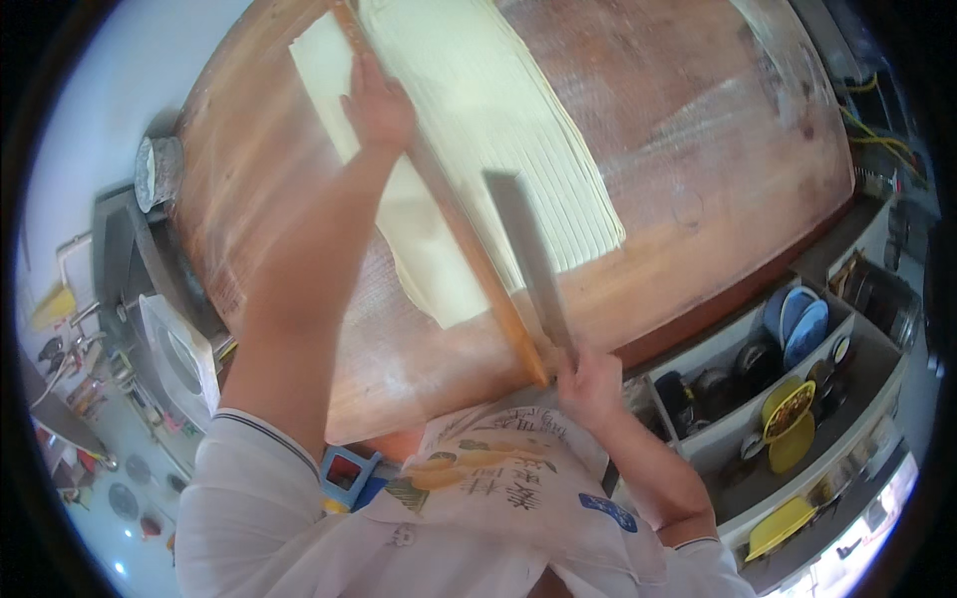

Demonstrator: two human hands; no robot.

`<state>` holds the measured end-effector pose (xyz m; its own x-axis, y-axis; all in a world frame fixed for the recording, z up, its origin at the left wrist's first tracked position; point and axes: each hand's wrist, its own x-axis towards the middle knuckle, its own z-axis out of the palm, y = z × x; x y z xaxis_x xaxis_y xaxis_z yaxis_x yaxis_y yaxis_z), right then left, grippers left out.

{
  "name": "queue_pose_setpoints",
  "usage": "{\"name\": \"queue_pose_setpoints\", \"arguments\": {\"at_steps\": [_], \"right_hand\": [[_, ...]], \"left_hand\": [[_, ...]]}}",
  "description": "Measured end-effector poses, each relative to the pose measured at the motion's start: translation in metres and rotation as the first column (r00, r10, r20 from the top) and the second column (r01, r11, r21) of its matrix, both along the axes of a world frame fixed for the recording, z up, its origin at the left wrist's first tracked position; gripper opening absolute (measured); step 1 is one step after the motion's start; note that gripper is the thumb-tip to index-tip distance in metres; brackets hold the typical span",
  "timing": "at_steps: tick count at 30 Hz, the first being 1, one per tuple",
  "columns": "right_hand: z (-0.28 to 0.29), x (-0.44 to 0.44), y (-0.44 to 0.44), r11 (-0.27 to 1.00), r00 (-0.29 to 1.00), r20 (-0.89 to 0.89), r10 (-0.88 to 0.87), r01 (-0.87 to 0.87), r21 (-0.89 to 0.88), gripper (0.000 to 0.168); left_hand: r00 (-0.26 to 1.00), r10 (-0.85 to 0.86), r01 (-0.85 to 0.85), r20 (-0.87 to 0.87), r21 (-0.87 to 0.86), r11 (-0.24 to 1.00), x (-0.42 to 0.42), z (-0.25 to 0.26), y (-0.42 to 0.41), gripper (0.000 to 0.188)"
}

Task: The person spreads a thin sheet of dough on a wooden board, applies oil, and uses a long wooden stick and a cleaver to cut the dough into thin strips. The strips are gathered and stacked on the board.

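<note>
A long wooden rolling pin (pixel 456 209) lies lengthwise across a layered sheet of pale dough (pixel 441 67). My left hand (pixel 380 105) presses on the pin near its far part, fingers spread over it and the dough. In my right hand (pixel 591 385) is the handle of a long, broad-bladed knife (pixel 527 239). Its blade, slightly blurred, lies along the right side of the pin, over the dough; whether it touches cannot be told. Right of the blade, the dough is cut into many narrow parallel strips (pixel 579 217). Left of the pin the dough (pixel 437 276) is uncut.
Everything rests on a large floured wooden board (pixel 718 187). A metal can (pixel 158 173) stands by its left edge. To the right, a compartmented shelf (pixel 748 441) holds blue lids (pixel 804 321) and yellow bowls (pixel 789 422). A blue container (pixel 348 475) sits beneath the board's front edge.
</note>
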<state>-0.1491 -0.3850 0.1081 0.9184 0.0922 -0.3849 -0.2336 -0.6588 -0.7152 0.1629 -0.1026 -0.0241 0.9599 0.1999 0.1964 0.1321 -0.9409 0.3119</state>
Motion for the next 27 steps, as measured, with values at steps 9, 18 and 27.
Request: {"name": "queue_pose_setpoints", "arguments": {"at_steps": [9, 18, 27], "right_hand": [[-0.012, -0.073, 0.008, 0.991, 0.992, -0.015, 0.124, -0.125, -0.041, 0.052], [-0.024, -0.075, 0.015, 0.993, 0.992, -0.038, 0.121, -0.121, 0.001, 0.053], [-0.038, -0.069, 0.024, 0.988, 0.989, 0.011, 0.147, -0.147, -0.056, 0.058]], "left_hand": [[0.998, -0.055, 0.055, 0.014, 0.002, 0.998, -0.006, 0.001, 0.012, 0.056], [0.999, -0.036, 0.036, 0.002, -0.007, 0.999, -0.007, 0.0, 0.016, 0.055], [0.998, -0.051, 0.052, 0.032, -0.038, 0.998, -0.011, -0.005, 0.017, 0.054]]}}
